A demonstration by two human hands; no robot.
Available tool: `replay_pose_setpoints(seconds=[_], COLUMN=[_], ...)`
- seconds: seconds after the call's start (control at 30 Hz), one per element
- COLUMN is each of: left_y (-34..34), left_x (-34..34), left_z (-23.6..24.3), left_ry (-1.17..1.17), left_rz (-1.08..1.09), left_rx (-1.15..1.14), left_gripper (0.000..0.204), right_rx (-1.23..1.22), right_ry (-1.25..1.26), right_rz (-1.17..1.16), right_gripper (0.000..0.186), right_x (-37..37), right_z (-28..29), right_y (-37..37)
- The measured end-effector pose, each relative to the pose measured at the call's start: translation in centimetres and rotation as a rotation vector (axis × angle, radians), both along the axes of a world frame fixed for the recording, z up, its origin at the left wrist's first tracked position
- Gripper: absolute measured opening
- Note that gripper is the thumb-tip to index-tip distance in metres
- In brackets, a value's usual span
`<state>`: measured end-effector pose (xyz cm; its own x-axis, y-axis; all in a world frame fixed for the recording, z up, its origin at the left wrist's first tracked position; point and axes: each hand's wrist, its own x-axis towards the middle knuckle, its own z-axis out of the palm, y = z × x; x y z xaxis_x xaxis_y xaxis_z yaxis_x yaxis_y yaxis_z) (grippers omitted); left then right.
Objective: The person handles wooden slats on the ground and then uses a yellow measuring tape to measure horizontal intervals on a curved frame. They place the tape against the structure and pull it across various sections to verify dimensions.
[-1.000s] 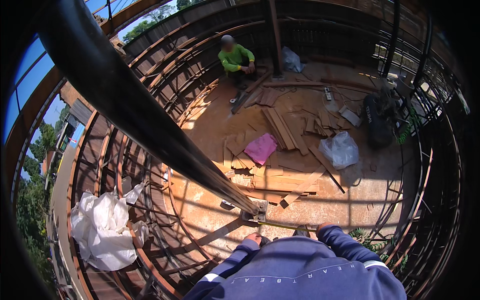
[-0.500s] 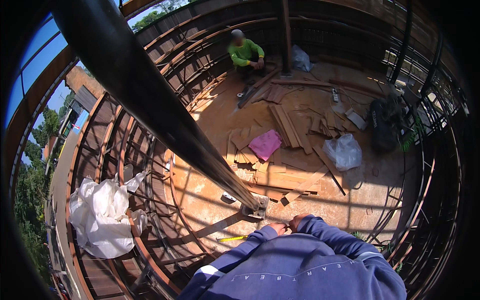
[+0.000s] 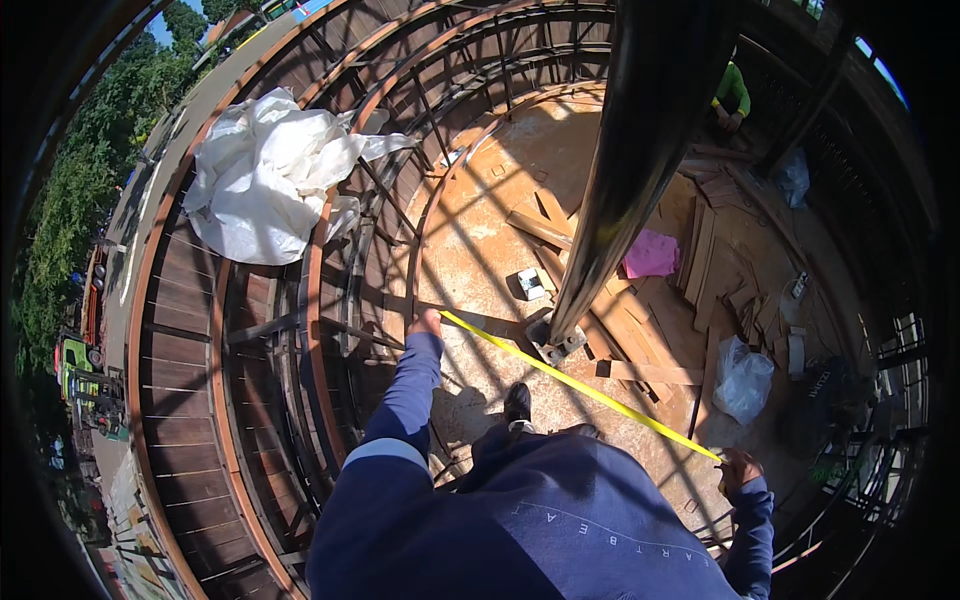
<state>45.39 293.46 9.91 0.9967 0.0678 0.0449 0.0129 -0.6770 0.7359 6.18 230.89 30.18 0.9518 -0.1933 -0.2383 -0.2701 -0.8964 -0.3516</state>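
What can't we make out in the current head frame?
All in the head view:
1. Markings on the yellow tape: too small to read.
2. Left hand: exact grip on the tape, too small.
3. Right hand: whatever sits in the palm, covered by the hand itself.
4. Co-worker: partly hidden by the black post.
5. The post's top: cut off by the upper edge.

Building site, curved framing (image 3: 312, 300), loose wooden planks (image 3: 632, 330), tape measure (image 3: 572, 381)

White sheeting (image 3: 262, 185) lay left of the black post (image 3: 640, 150); a pink bundle (image 3: 652, 254) and a clear plastic bag (image 3: 743, 382) lay right.
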Motion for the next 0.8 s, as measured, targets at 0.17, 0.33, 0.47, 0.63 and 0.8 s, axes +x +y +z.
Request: replay_pose_setpoints(seconds=[0.17, 0.33, 0.47, 0.63, 0.8], left_y=[2.6, -1.4, -2.9, -1.6, 0.2], left_x=[-3.3, -8.7, -10.4, -10.5, -9.9], left_z=[-6.1, -1.7, 4.4, 6.6, 10.0], left_ry=[-0.052, 0.056, -0.064, -0.079, -0.339], left_rz=[0.196, 0.183, 0.284, 0.434, 0.342], left_rx=[-0.298, -0.264, -0.24, -0.039, -0.091], left_gripper=[0.02, 0.018, 0.019, 0.027, 0.046], right_rx=[-0.015, 0.135, 0.232, 0.457, 0.433], right_ry=[-0.193, -0.17, -0.225, -0.283, -0.204], right_rz=[0.09, 0.149, 0.338, 0.559, 0.568], right_gripper=[0.014, 0.012, 0.014, 0.012, 0.01], right_x=[5.5, 13.3, 16.4, 19.2, 25.4], right_z=[0.2, 1.1, -0.1, -8.0, -11.5], right_y=[-0.7, 7.6, 13.8, 15.7, 17.2])
